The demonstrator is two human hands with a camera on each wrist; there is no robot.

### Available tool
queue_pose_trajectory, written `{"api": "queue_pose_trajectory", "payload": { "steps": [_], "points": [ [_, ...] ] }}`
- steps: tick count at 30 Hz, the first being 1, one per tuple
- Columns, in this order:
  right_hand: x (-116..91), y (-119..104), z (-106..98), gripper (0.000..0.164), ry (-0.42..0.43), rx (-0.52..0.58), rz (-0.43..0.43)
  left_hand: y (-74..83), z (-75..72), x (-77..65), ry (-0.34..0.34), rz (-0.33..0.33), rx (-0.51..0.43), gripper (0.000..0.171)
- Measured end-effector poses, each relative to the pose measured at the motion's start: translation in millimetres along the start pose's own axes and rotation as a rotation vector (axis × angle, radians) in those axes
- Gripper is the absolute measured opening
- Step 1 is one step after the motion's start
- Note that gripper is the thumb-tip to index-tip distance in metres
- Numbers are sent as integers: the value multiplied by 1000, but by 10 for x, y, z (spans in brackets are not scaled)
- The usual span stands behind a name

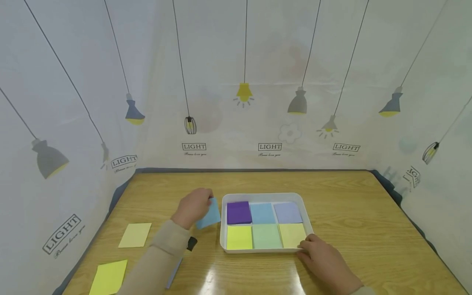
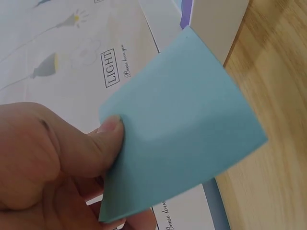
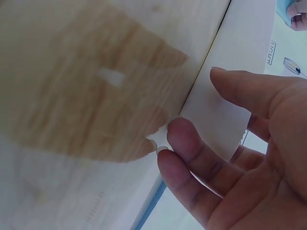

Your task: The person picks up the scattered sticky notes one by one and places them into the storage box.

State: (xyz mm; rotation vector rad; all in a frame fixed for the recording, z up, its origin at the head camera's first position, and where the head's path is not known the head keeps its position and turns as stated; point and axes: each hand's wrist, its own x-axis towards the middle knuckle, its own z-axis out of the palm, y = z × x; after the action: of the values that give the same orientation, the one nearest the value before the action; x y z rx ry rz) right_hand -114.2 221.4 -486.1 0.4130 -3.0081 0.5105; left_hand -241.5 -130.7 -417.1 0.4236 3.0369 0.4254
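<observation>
My left hand (image 1: pixel 193 208) pinches a light blue paper square (image 2: pixel 177 124) between thumb and fingers, just left of the white tray (image 1: pixel 268 250). The square is tilted up off the table in the left wrist view. My right hand (image 1: pixel 324 260) holds the tray's near right corner, with the thumb outside the wall and fingers at the rim. Inside the tray lie two rows of paper squares: purple (image 1: pixel 239 212), light blue (image 1: pixel 262 213) and lavender (image 1: pixel 288 213) behind; yellow (image 1: pixel 239 237), pale green (image 1: pixel 266 236) and pale yellow (image 1: pixel 292 235) in front.
On the table's left lie a pale yellow square (image 1: pixel 135 235) and a bright yellow square (image 1: pixel 108 277). A lavender piece (image 1: pixel 174 273) shows partly beside the left sleeve (image 1: pixel 156 256). Printed white sheeting (image 1: pixel 236 127) borders the wooden table (image 1: pixel 354 205) at the back and sides.
</observation>
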Motion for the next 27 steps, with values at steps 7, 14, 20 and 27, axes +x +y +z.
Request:
{"api": "queue_pose_trajectory", "payload": {
  "steps": [7,14,20,27],
  "points": [
    [4,1,11,8,7,-6,-3,55,-52,-9,22,-12,47,18],
    [5,1,15,8,5,-9,9,96,-112,14,15,-16,9,18],
    [9,-7,8,8,4,-14,4,156,-100,52,28,14,-9,14],
    [3,-8,1,7,6,-16,1,248,-92,91,14,22,-32,13]
  ]
}}
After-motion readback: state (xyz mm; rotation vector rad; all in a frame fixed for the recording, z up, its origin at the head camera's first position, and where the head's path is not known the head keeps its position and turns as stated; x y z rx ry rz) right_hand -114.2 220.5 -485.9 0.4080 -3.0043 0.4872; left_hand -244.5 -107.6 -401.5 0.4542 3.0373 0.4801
